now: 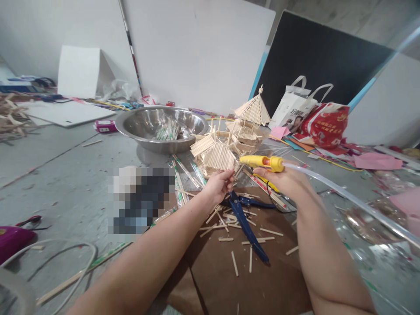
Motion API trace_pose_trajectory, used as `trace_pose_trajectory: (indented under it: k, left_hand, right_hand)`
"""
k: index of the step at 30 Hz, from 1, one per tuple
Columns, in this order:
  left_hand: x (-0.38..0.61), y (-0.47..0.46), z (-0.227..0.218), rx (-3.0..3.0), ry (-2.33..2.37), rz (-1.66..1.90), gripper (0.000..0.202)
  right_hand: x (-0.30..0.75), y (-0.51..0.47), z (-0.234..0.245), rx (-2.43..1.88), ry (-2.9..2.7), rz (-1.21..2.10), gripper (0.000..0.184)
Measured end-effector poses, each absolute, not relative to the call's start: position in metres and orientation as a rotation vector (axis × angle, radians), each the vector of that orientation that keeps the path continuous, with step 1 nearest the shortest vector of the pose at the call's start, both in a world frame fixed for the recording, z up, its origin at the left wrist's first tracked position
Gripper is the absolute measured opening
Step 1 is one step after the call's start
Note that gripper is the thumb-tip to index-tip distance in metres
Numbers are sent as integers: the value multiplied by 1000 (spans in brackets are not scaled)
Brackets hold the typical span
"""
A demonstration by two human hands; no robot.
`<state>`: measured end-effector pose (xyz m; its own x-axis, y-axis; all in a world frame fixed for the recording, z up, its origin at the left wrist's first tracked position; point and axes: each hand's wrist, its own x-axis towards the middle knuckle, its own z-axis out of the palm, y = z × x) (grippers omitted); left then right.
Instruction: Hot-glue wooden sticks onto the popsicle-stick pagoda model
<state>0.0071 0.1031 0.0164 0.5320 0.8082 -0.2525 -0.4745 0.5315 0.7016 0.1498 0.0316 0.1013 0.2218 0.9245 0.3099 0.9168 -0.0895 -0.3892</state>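
Observation:
In the middle of the head view stands a pagoda-like model (220, 156) built of thin wooden sticks, with a pointed roof (252, 110) at its back. My left hand (220, 186) is closed in a pinch at the model's near edge; whatever its fingertips hold is too small to make out. My right hand (282, 179) is wrapped around a yellow glue gun (260, 162), a long clear glue stick (341, 192) trailing from its rear. The gun's nozzle points left, close to the model's right side. Below my hands lie blue-handled cutters (247, 227) among cut wooden sticks (234, 264).
A steel basin (160, 142) holding wrapped chopsticks (169, 130) stands behind left. Brown board (226, 284) lies under the cutters. Bags (324, 124) and coloured paper (377, 161) are at right. A white cable (93, 251) loops at lower left, near a purple object (15, 240).

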Motion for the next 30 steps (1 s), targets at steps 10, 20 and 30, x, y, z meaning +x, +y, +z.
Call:
trace_pose_trajectory:
  k: [10, 20, 30]
  left_hand:
    - [5, 103, 17, 620, 604, 773, 16]
    - [-7, 100, 14, 782, 550, 631, 23]
    - [-21, 88, 30, 1268, 835, 597, 14]
  right_hand:
    - [148, 38, 93, -1992, -1640, 25, 47]
    - [155, 23, 109, -1868, -1716, 108, 38]
    - [173, 23, 102, -1880, -1553, 92, 41]
